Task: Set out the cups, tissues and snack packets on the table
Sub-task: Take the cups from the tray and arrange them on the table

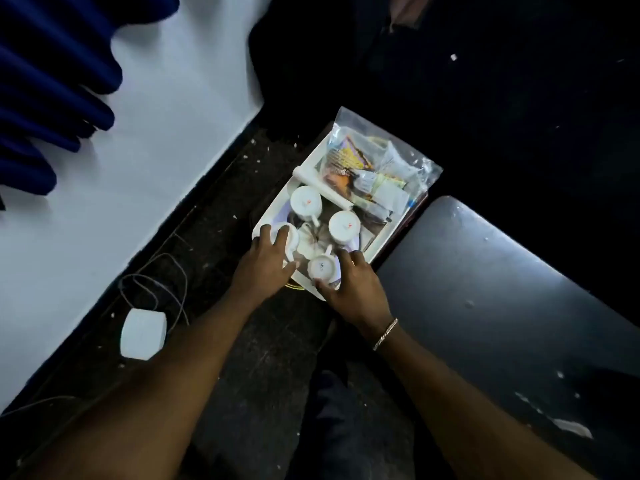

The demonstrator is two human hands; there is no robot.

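A white tray [377,242] sits on the dark floor and holds several upturned white cups. Two of them, a far cup [305,201] and a cup to its right [344,226], stand untouched. My left hand [268,258] is closed over a cup at the tray's left edge [291,237]. My right hand [349,282] grips the nearest cup [322,268] by its side. A clear plastic bag [377,168] with snack packets and sachets lies over the tray's far end. A crumpled white tissue [306,237] lies between the cups.
A dark grey table top [502,289] lies to the right of the tray. A white wall [138,150] runs along the left with blue curtain folds [45,81] at top left. A white adapter [142,334] with cables rests on the floor.
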